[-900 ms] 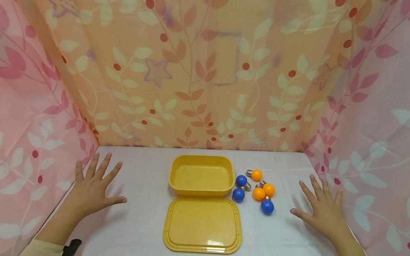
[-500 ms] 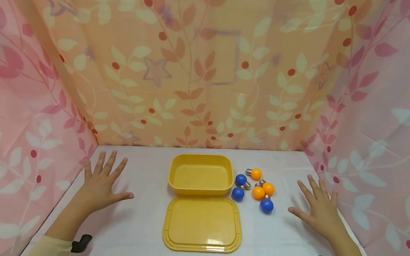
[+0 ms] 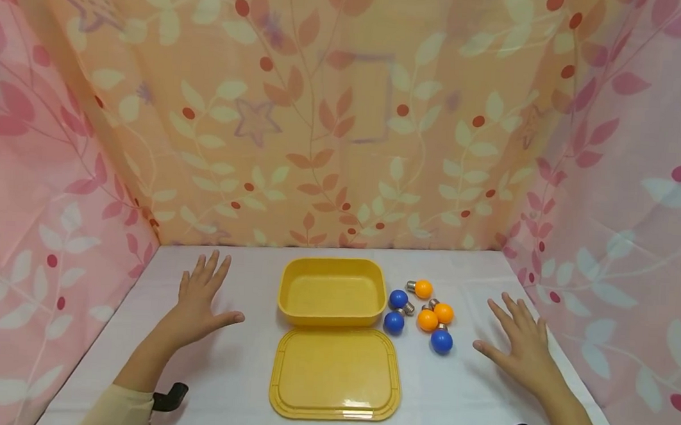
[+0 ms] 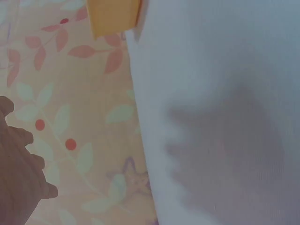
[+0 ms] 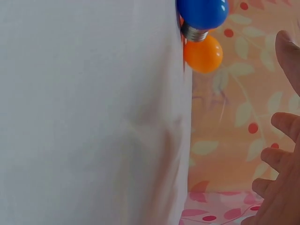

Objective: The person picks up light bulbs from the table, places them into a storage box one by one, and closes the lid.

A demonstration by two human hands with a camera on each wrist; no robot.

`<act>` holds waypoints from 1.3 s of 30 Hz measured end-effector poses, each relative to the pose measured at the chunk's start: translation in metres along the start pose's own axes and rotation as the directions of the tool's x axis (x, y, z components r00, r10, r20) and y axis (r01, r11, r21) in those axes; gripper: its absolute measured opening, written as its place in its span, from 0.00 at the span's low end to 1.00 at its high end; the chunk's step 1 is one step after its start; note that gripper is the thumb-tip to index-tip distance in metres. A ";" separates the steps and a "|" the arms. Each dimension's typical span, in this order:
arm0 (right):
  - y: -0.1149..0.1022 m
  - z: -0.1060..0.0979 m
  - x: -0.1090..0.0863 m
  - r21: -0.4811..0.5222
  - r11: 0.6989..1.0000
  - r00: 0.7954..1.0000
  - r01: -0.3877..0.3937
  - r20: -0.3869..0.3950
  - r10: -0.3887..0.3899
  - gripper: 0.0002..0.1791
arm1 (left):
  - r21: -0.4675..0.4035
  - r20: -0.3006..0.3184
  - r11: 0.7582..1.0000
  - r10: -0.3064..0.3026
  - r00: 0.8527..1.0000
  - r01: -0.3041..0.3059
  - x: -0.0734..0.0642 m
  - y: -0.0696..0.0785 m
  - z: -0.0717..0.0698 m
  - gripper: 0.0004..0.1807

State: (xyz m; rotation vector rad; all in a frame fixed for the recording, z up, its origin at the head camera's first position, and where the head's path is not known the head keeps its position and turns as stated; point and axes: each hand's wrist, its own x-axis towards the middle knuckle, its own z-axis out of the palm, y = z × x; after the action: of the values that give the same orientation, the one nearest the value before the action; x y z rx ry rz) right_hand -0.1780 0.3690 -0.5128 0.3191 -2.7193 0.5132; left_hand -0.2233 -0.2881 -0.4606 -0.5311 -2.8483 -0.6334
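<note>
White tabletop [image 3: 458, 398], hands [image 3: 199, 304] [image 3: 522, 350] well apart, yellow box [image 3: 331, 320] between

The lid [image 3: 336, 374] and box [image 3: 332, 292] look smooth plastic, and 6 glossy bulbs [image 3: 427, 320] have metal bases [image 5: 194, 33].

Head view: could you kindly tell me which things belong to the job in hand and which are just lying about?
Probably the job's, between left hand and right hand:
yellow box
yellow lid
three blue bulbs
three orange bulbs

Merely surroundings:
white cloth
leaf-patterned fabric walls
</note>
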 end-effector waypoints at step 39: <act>-0.047 0.015 0.015 0.327 0.878 0.930 -0.350 0.233 0.284 0.48 | -0.581 0.215 0.768 -0.175 0.961 0.270 0.036 0.034 0.069 0.63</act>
State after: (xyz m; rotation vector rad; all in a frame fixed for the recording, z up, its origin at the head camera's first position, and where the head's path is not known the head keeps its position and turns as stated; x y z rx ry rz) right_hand -0.1825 0.3178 -0.5059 -0.0004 -2.8527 1.1424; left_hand -0.2500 -0.2180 -0.5003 -0.3204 -2.8196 -1.6528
